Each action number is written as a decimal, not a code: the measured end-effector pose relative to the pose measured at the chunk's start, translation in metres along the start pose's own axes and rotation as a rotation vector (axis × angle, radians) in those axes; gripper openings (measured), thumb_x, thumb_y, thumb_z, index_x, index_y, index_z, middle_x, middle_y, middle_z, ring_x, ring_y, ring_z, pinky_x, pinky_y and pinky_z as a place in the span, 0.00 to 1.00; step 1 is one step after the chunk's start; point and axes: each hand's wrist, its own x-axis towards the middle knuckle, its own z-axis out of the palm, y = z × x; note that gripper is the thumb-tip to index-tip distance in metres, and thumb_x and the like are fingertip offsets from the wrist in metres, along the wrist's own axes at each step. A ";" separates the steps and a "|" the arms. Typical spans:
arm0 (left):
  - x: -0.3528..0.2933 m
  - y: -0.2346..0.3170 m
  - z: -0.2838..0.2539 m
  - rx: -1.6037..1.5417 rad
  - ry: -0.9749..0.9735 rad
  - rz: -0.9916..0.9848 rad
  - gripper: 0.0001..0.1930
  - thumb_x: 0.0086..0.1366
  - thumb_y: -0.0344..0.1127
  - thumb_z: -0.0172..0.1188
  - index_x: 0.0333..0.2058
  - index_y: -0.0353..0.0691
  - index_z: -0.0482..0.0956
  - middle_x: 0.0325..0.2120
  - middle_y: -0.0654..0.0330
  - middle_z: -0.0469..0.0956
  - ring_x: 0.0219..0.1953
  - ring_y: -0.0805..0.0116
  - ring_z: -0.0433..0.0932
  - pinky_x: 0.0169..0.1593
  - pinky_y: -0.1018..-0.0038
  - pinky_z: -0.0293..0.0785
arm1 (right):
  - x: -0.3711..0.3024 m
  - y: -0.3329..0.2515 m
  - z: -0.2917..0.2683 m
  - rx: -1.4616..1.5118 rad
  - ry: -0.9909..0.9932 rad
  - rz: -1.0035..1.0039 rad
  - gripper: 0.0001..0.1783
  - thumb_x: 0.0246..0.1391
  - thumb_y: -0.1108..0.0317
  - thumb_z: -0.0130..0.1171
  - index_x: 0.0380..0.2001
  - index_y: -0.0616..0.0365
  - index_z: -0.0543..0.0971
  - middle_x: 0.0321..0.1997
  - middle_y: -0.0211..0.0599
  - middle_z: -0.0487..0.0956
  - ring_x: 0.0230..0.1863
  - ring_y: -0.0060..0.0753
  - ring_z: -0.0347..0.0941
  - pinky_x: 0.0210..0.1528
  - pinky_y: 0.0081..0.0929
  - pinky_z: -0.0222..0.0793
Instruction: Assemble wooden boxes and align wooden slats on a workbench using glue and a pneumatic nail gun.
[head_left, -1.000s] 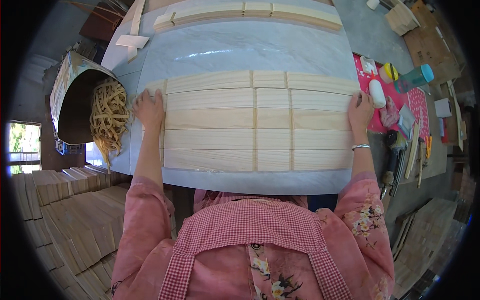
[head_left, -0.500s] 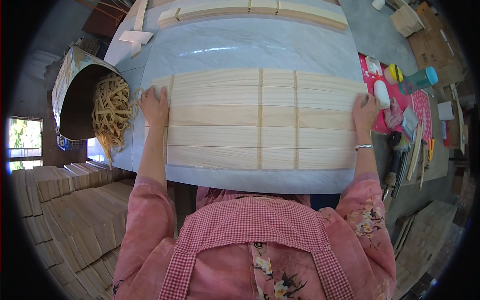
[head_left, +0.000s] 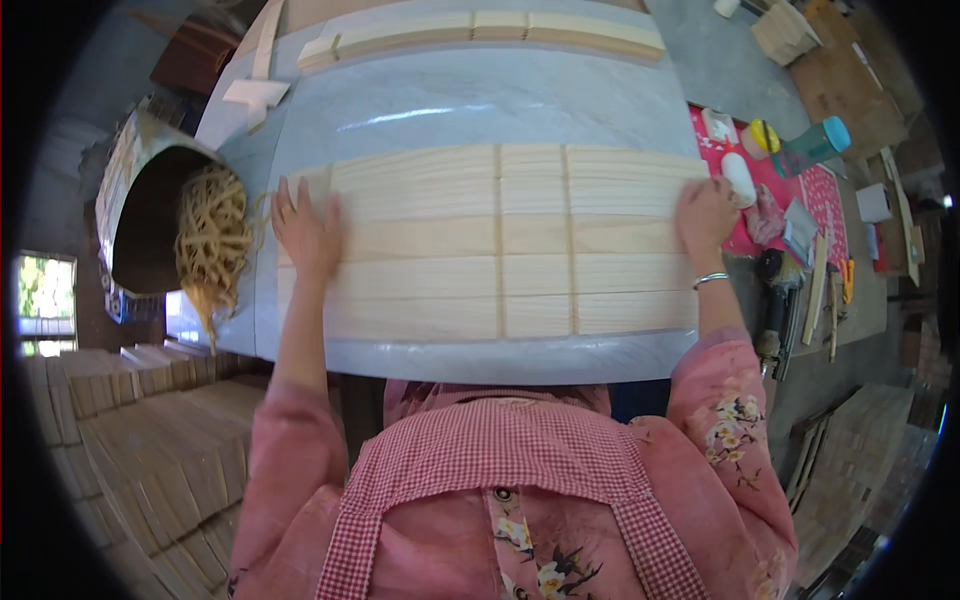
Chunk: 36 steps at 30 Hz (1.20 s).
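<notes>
The table (head_left: 400, 105) is pale grey and marbled, glossy enough to catch a streak of light. On its near half lie the boards (head_left: 430, 240), pale wood, side by side in a flat panel with two grooves running across them. More strips (head_left: 420, 38) lie along the far side.

A bin (head_left: 133, 175) lies tipped at the left, yellowish bands (head_left: 215, 230) spilling from its mouth. On the right, a red mat (head_left: 824, 205) bears a white bottle (head_left: 739, 180) and a yellow-lidded jar (head_left: 757, 140). Stacks (head_left: 170, 460) of wood fill the lower left, below a bright window (head_left: 45, 300).

The left hand (head_left: 307, 232) rests with spread fingers over the boards' left end, closed on nothing. The right hand (head_left: 708, 212) bends its fingers at the right end (a bracelet (head_left: 710, 281) circles that wrist); whether it grips, I cannot tell.

Both hands are blurred and hide the board ends under them. The bin's inside is dark, and the black rim cuts off the room.
</notes>
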 end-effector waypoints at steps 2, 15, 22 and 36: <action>-0.020 0.054 -0.020 -0.181 -0.115 0.197 0.42 0.58 0.43 0.68 0.70 0.43 0.61 0.74 0.46 0.52 0.73 0.38 0.52 0.71 0.48 0.54 | 0.004 -0.016 -0.014 0.157 -0.199 -0.069 0.13 0.58 0.64 0.57 0.40 0.61 0.82 0.51 0.47 0.78 0.52 0.50 0.74 0.57 0.44 0.68; -0.054 0.163 -0.044 -0.335 -0.673 0.701 0.48 0.56 0.65 0.62 0.70 0.42 0.63 0.75 0.50 0.51 0.77 0.44 0.45 0.73 0.40 0.41 | 0.007 -0.138 0.018 0.520 -0.067 -0.467 0.22 0.58 0.56 0.59 0.50 0.58 0.76 0.56 0.41 0.77 0.62 0.54 0.68 0.67 0.43 0.61; -0.020 0.162 -0.017 -0.296 -0.653 0.701 0.48 0.57 0.64 0.63 0.69 0.41 0.64 0.74 0.50 0.52 0.77 0.45 0.45 0.73 0.41 0.40 | 0.045 -0.151 0.040 0.526 -0.086 -0.445 0.20 0.59 0.56 0.59 0.48 0.58 0.76 0.57 0.41 0.77 0.62 0.54 0.69 0.68 0.43 0.61; -0.008 0.169 -0.015 -0.245 -0.659 0.678 0.47 0.57 0.62 0.63 0.69 0.39 0.64 0.74 0.50 0.52 0.77 0.47 0.45 0.74 0.43 0.39 | 0.060 -0.041 0.014 0.404 0.172 -0.125 0.26 0.55 0.59 0.65 0.54 0.58 0.77 0.61 0.47 0.75 0.64 0.51 0.69 0.67 0.42 0.63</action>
